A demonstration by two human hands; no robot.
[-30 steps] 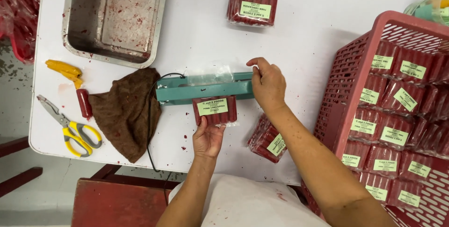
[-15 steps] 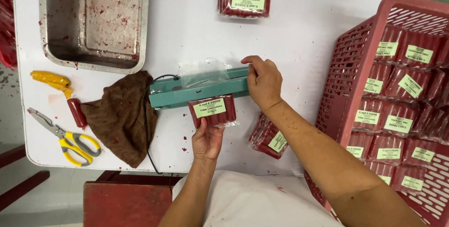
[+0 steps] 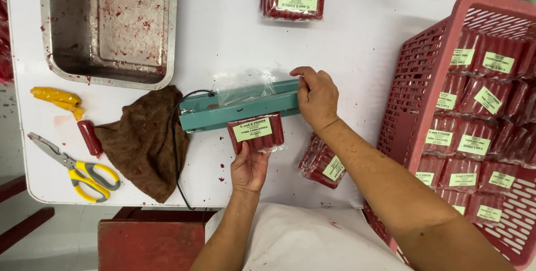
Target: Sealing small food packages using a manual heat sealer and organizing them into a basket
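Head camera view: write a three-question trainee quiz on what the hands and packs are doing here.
1. True or false: the right hand presses on the teal sealer.
2. What does the left hand hold? A) scissors B) a labelled pack of red sausages C) a brown cloth
3. Fill in: the finished packs are stacked in a pink ____.

Key:
1. True.
2. B, the sausage pack, its open bag end under the sealer bar.
3. Crate.
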